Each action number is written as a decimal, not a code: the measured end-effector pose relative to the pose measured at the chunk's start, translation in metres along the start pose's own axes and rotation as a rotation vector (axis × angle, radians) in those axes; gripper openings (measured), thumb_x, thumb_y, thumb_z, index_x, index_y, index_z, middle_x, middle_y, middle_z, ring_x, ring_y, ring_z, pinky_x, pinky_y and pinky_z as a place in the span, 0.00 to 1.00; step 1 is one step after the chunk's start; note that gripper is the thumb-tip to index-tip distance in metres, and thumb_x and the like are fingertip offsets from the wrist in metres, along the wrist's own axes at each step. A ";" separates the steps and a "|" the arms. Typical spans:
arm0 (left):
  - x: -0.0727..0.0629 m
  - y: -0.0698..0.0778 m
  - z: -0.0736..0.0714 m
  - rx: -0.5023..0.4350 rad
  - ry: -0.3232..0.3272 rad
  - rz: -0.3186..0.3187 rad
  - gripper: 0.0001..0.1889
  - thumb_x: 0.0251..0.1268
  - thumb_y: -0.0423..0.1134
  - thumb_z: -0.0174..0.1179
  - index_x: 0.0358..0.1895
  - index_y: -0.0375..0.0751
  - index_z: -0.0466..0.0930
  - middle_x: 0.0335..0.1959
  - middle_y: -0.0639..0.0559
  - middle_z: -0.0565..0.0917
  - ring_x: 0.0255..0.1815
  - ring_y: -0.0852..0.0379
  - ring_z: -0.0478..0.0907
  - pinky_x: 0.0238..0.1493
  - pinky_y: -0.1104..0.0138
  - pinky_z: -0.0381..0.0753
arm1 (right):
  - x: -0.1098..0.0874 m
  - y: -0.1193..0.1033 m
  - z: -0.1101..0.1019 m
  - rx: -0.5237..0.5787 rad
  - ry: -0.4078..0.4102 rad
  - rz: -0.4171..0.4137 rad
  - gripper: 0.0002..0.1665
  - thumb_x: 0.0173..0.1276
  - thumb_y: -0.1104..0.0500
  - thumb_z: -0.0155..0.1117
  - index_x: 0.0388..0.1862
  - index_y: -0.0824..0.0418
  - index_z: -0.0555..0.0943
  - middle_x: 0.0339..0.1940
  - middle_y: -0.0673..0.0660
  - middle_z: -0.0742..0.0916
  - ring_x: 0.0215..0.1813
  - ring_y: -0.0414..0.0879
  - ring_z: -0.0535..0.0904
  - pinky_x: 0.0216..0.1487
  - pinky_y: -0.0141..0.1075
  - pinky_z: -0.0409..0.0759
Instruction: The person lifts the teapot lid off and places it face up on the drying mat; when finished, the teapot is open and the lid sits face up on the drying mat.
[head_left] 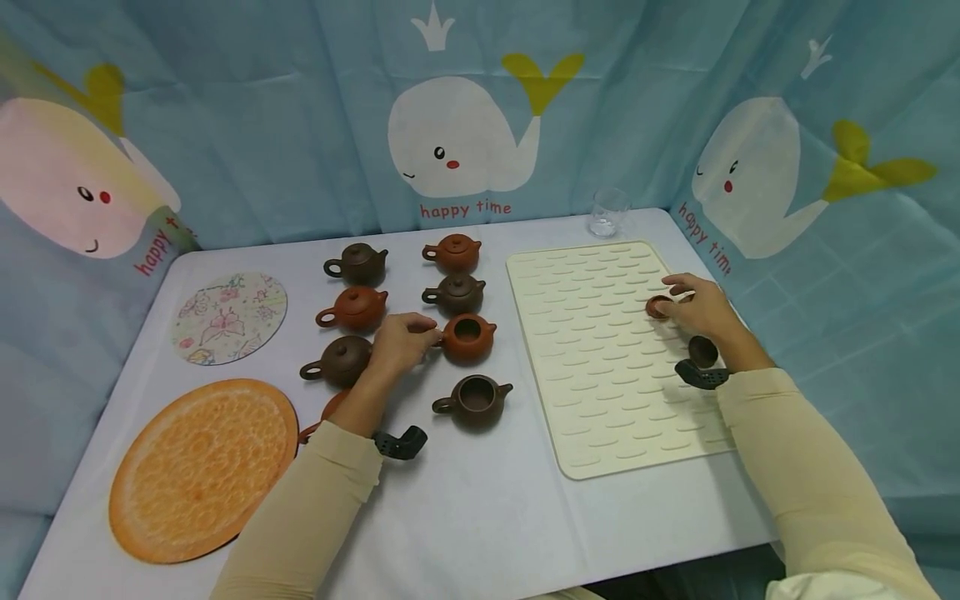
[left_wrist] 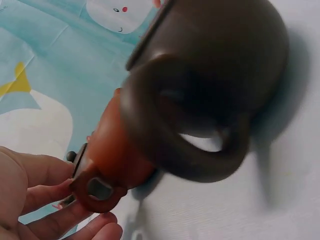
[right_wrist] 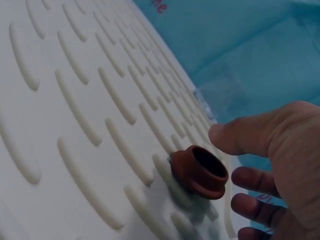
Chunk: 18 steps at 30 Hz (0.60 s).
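Observation:
My left hand (head_left: 420, 332) curls at the handle of an open, lidless red-brown teapot (head_left: 467, 337) in the middle of the table. In the left wrist view its fingers (left_wrist: 45, 197) pinch that pot's ring handle (left_wrist: 97, 189), with a dark brown lidless teapot (left_wrist: 210, 75) close in front. My right hand (head_left: 671, 302) hovers over the cream ribbed mat (head_left: 600, 375) beside a small red-brown lid (head_left: 657, 307). That lid (right_wrist: 200, 171) lies upside down on the mat, with my thumb (right_wrist: 250, 132) above it and the other fingers spread beside it, not gripping.
Several more lidded clay teapots (head_left: 358, 308) stand in rows left of the mat. A dark lid (head_left: 702, 350) lies on the mat near my right wrist. A clear glass (head_left: 607, 212) stands at the back. Floral (head_left: 228, 317) and orange (head_left: 202, 467) round mats lie at the left.

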<state>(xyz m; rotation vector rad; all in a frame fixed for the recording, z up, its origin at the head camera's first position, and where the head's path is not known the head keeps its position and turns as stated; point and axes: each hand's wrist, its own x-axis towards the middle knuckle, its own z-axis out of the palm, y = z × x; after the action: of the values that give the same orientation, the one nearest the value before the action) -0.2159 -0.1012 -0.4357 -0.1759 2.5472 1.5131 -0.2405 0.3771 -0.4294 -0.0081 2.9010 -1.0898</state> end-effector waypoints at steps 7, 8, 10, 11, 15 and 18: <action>0.000 0.010 -0.012 0.015 0.089 0.036 0.15 0.65 0.39 0.63 0.53 0.41 0.83 0.43 0.48 0.83 0.38 0.51 0.80 0.37 0.61 0.78 | 0.000 -0.024 -0.004 0.017 0.014 -0.005 0.31 0.69 0.49 0.63 0.67 0.61 0.70 0.60 0.67 0.74 0.48 0.57 0.70 0.42 0.49 0.70; 0.000 0.011 -0.013 0.025 0.103 0.044 0.15 0.65 0.40 0.63 0.53 0.42 0.83 0.44 0.49 0.83 0.39 0.51 0.80 0.38 0.60 0.78 | 0.000 -0.027 -0.003 0.018 0.018 -0.014 0.31 0.69 0.49 0.63 0.67 0.60 0.70 0.59 0.66 0.74 0.48 0.56 0.70 0.41 0.48 0.70; 0.000 0.016 -0.016 0.038 0.129 0.061 0.15 0.65 0.40 0.63 0.54 0.43 0.83 0.45 0.49 0.83 0.41 0.52 0.80 0.41 0.59 0.78 | 0.001 -0.035 -0.002 0.023 0.030 -0.046 0.31 0.68 0.48 0.63 0.66 0.59 0.71 0.58 0.65 0.75 0.48 0.55 0.70 0.39 0.47 0.72; 0.000 0.018 -0.017 0.045 0.141 0.069 0.15 0.65 0.40 0.63 0.54 0.43 0.83 0.47 0.50 0.83 0.42 0.52 0.79 0.43 0.59 0.77 | 0.001 -0.040 -0.001 0.031 0.033 -0.062 0.30 0.68 0.49 0.64 0.66 0.59 0.72 0.58 0.64 0.75 0.48 0.55 0.70 0.38 0.46 0.72; 0.003 0.028 -0.021 0.051 0.176 0.089 0.15 0.64 0.39 0.64 0.53 0.43 0.83 0.49 0.49 0.83 0.46 0.52 0.77 0.47 0.57 0.75 | 0.003 -0.059 0.004 0.068 0.038 -0.128 0.29 0.67 0.51 0.65 0.65 0.59 0.73 0.56 0.62 0.76 0.48 0.54 0.70 0.35 0.41 0.74; 0.006 0.035 -0.026 0.055 0.184 0.084 0.15 0.64 0.40 0.63 0.54 0.44 0.83 0.50 0.49 0.83 0.49 0.51 0.76 0.49 0.56 0.74 | 0.004 -0.077 0.007 0.104 0.013 -0.154 0.29 0.67 0.53 0.66 0.65 0.58 0.73 0.56 0.61 0.75 0.49 0.54 0.69 0.26 0.40 0.72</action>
<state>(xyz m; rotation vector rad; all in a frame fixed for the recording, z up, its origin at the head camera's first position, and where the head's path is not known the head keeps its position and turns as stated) -0.2306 -0.1073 -0.3953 -0.2126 2.7690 1.5196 -0.2454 0.3146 -0.3842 -0.2261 2.8912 -1.2671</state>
